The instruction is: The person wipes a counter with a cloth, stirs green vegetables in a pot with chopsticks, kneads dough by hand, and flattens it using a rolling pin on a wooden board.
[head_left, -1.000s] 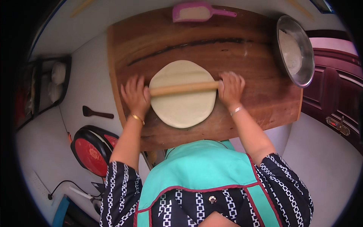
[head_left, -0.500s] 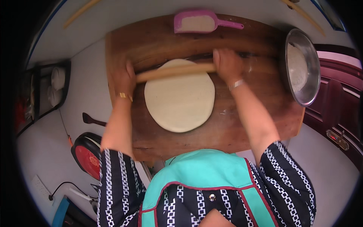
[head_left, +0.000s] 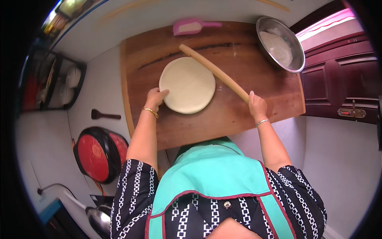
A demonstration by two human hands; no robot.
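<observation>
A round, flat sheet of pale dough [head_left: 187,85] lies on the wooden board. At its left edge my left hand [head_left: 156,97] pinches the rim, thumb on top and the other fingers partly hidden. My right hand [head_left: 258,106] is closed round the near end of a long wooden rolling pin [head_left: 223,75]. The pin slants from that hand toward the far left, passing along the dough's upper right side. Its far end points beyond the dough's far edge.
A pink scoop [head_left: 189,27] with flour lies at the board's far edge. On the far right corner stands a steel bowl [head_left: 296,59] of flour. Left of the wooden board [head_left: 207,127] are a dark spatula [head_left: 105,114] and a red-and-black electric pan [head_left: 92,157]. A dark red door [head_left: 342,87] is at right.
My left hand has left the rolling pin and moved to the dough's left edge. My right hand has drawn its end nearer, turning the pin aslant. The view has shifted too.
</observation>
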